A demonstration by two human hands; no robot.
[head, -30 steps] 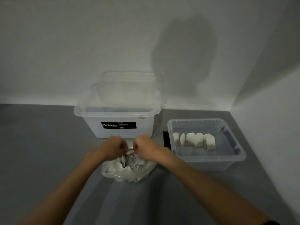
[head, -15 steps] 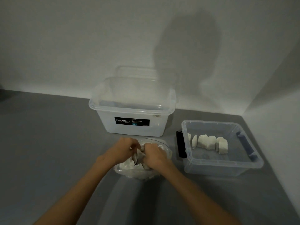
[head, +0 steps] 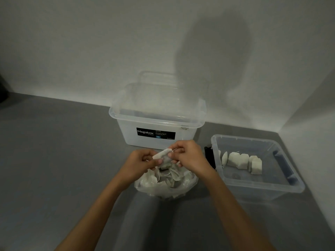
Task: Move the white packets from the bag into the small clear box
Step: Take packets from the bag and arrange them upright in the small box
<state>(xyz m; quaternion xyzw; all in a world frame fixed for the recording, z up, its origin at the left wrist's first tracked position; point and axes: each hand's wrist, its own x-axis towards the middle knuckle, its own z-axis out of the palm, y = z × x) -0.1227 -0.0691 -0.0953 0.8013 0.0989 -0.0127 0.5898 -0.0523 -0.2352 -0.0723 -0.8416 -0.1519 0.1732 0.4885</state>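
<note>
White packet (head: pixel 163 157) was held between both hands, centre frame, just above the bag's mouth. Left hand (head: pixel 139 163) pinched its lower-left edge, thumb on top. Right hand (head: pixel 188 158) pinched the upper-right edge, fingers curled. Both grips were tight on the same packet.

Clear plastic bag (head: pixel 154 187) sat directly below the hands on the grey surface (head: pixel 54 160), open at the top, with more loose packets (head: pixel 170 176) piled inside.

Small clear box (head: pixel 253 141) stood right of centre, near the bag but not touching it. A row of packets (head: pixel 239 160) stood upright across its floor, towards the left wall. A black latch (head: pixel 209 154) was on its left end and a dark handle (head: pixel 282 163) on the right end.

Larger translucent tub (head: pixel 181 134) with a black Megabox label (head: pixel 155 134) stood just behind the hands, against the wall, upper centre.
</note>
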